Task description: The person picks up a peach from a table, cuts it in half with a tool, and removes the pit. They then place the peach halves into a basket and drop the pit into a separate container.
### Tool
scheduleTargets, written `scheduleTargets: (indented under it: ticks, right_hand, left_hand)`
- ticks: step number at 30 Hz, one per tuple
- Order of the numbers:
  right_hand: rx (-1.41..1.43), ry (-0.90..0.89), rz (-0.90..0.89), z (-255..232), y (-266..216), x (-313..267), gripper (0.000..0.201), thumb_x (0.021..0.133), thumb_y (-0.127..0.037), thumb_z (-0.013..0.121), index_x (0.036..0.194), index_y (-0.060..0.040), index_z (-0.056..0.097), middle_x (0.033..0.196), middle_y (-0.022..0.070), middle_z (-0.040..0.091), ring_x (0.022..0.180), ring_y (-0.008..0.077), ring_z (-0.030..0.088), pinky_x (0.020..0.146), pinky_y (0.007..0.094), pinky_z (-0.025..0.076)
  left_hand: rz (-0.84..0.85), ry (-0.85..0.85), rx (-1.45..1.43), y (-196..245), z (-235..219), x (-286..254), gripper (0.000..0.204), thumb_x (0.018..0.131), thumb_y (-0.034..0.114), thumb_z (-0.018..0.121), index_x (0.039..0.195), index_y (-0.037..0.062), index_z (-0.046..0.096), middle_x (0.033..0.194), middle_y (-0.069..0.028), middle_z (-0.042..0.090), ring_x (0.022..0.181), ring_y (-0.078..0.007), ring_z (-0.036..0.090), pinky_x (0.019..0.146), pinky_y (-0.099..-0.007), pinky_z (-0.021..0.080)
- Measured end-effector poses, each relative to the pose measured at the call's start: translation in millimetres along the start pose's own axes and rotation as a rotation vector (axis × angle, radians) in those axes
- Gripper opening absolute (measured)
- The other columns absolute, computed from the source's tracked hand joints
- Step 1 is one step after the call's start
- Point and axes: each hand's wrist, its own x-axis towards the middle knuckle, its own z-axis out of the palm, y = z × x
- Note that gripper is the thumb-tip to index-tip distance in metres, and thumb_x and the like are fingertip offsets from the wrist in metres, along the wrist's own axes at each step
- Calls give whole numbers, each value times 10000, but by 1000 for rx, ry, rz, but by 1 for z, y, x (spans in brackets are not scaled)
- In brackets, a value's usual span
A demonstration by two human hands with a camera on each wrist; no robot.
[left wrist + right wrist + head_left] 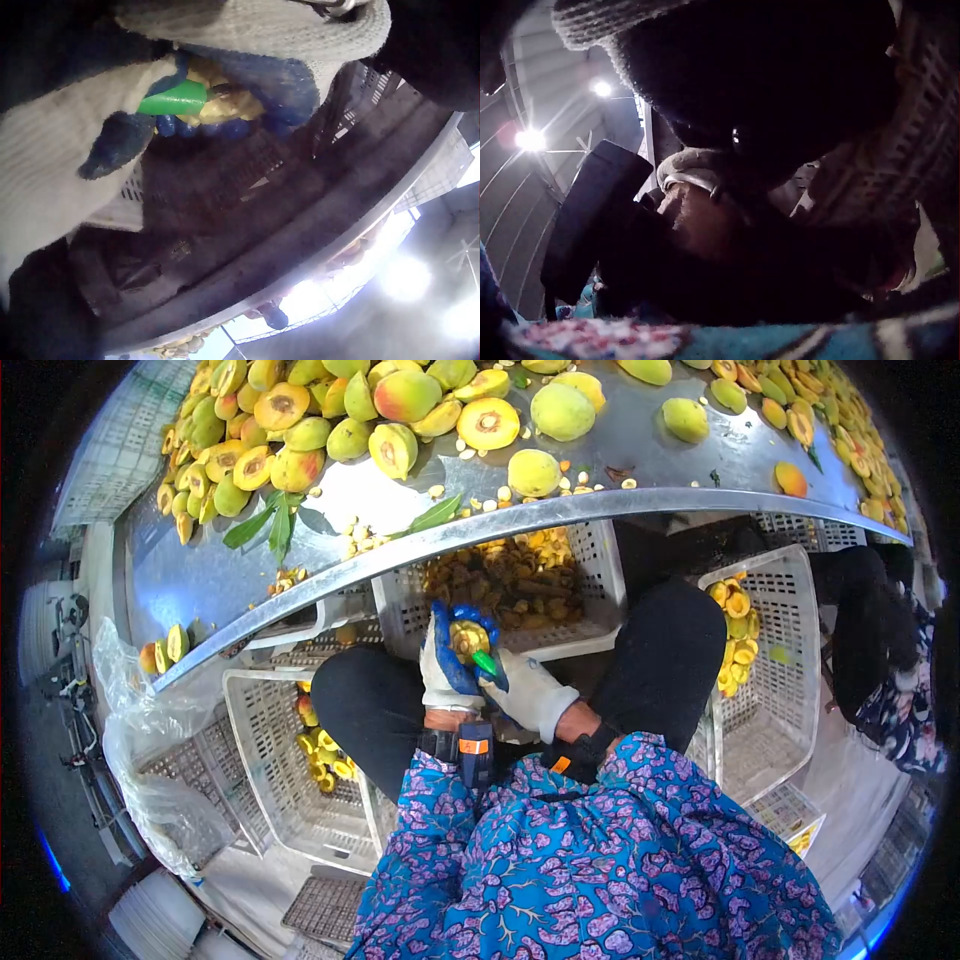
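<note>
My left hand (450, 660), in a white glove with blue fingers, cups a yellow fruit half (467, 639) over my lap. My right hand (520, 685), gloved the same way, grips a green-handled tool (487, 664) whose tip is at the fruit's flesh. In the left wrist view the green handle (176, 99) lies against the yellow fruit (225, 105), with blue fingertips (217, 129) curled beneath it. The right wrist view is dark and shows only glove (705, 169) and sleeve.
A metal table (400, 550) above my knees carries many whole and halved yellow-green fruits (400, 400) and loose pits. Under it stand white plastic crates: one with brown scraps (510, 585), one with fruit halves at right (735, 630), another at left (280, 760).
</note>
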Motion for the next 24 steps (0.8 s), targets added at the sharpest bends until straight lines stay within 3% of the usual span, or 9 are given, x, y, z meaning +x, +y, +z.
scheduleTargets:
  ticks: [6, 12, 16, 18, 19, 20, 21, 23, 24]
  right_hand:
    - [417, -204, -131, 2, 21, 11, 388, 834, -362, 584, 948, 9, 589, 816, 173, 636, 722, 296, 615, 664, 363, 490]
    - [1284, -636, 371, -21, 16, -5, 304, 891, -368, 524, 849, -81, 617, 640, -6, 543, 517, 96, 498, 426, 232, 387]
    - [1672, -945, 327, -34, 4, -12, 303, 891, -383, 521, 843, -92, 590, 612, -7, 504, 428, 102, 432, 349, 233, 327]
    - [1488, -774, 384, -34, 4, -14, 248, 890, -328, 534, 863, -86, 581, 615, -1, 523, 433, 105, 456, 348, 244, 345]
    - [1354, -741, 382, -22, 17, -5, 197, 887, -271, 535, 824, -93, 592, 618, 4, 543, 447, 115, 482, 362, 265, 374]
    - [853, -670, -215, -22, 22, -7, 140, 779, -187, 611, 881, -91, 602, 702, 35, 589, 568, 155, 539, 480, 295, 424]
    - [341, -331, -665, -24, 27, -8, 277, 672, -102, 687, 938, -89, 613, 786, 67, 634, 690, 195, 595, 598, 326, 475]
    - [1178, -799, -58, 10, 54, 7, 196, 824, -208, 592, 902, -32, 625, 772, 81, 624, 645, 153, 587, 565, 294, 468]
    - [1323, -759, 18, 13, 60, 15, 198, 824, -211, 592, 905, -32, 624, 775, 82, 624, 647, 153, 587, 567, 295, 469]
  left_hand:
    - [-46, 87, 229, 3, 3, -9, 318, 928, 310, 476, 874, 13, 574, 749, -106, 597, 662, -223, 604, 630, -346, 521]
    - [-70, -45, 259, 8, 23, -17, 354, 921, 335, 482, 908, -4, 584, 786, -123, 616, 700, -223, 615, 655, -346, 529]
    - [-79, -117, 279, 17, 22, -17, 362, 923, 376, 466, 877, 32, 569, 811, -117, 612, 772, -245, 619, 681, -379, 528]
    - [-51, -66, 357, 12, 16, -15, 344, 934, 351, 459, 771, 65, 558, 655, -52, 557, 582, -157, 535, 537, -276, 448]
    - [-122, -302, 143, 9, 11, -10, 349, 945, 317, 443, 663, 116, 482, 582, -4, 451, 508, -129, 432, 473, -274, 356]
    - [-118, 78, 282, 9, 36, -20, 375, 948, 296, 432, 605, 148, 400, 557, 14, 360, 479, -118, 355, 453, -279, 295]
    - [-197, 60, 296, 8, 34, -20, 364, 942, 294, 442, 607, 154, 412, 557, 20, 360, 483, -113, 360, 455, -277, 300]
    - [-279, -70, 308, 6, 24, -14, 346, 929, 312, 457, 618, 162, 431, 558, 35, 361, 487, -108, 363, 466, -275, 308]
    - [-222, 12, 388, 5, 19, -9, 322, 925, 315, 458, 657, 142, 504, 575, 25, 410, 503, -125, 405, 495, -277, 363]
